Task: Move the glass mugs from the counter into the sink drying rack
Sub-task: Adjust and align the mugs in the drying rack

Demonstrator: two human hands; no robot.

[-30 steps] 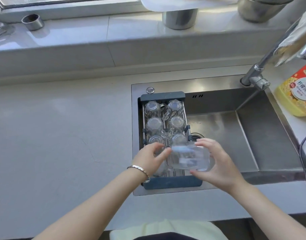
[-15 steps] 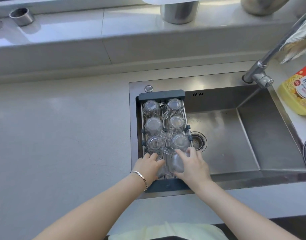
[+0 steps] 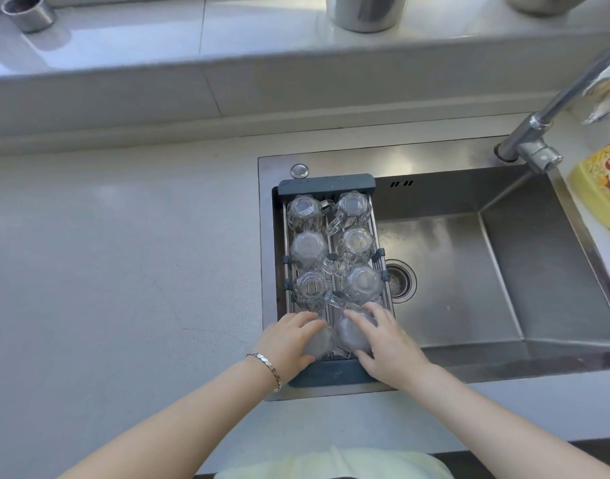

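Note:
A grey-framed drying rack [image 3: 326, 186] spans the left side of the steel sink [image 3: 504, 271]. Several clear glass mugs stand upside down in it in two columns, such as the far left mug [image 3: 303, 212] and far right mug [image 3: 353, 207]. In the nearest row, my left hand [image 3: 289, 344] grips an inverted glass mug [image 3: 319, 342] on the left. My right hand [image 3: 383, 344] grips another inverted mug [image 3: 352, 337] on the right. Both mugs rest on the rack's wires, partly hidden by my fingers.
A grey counter [image 3: 123, 271] stretches to the left of the sink. The tap [image 3: 538, 133] rises at the back right, next to a yellow detergent bottle [image 3: 604, 188]. Metal cups [image 3: 28, 12] and pots [image 3: 364, 12] stand on the window ledge. A drain [image 3: 400, 283] lies beside the rack.
One second ago my right hand held a mug on its side above the rack. It is now turned upside down and set in the nearest row. My left hand stays on its mug.

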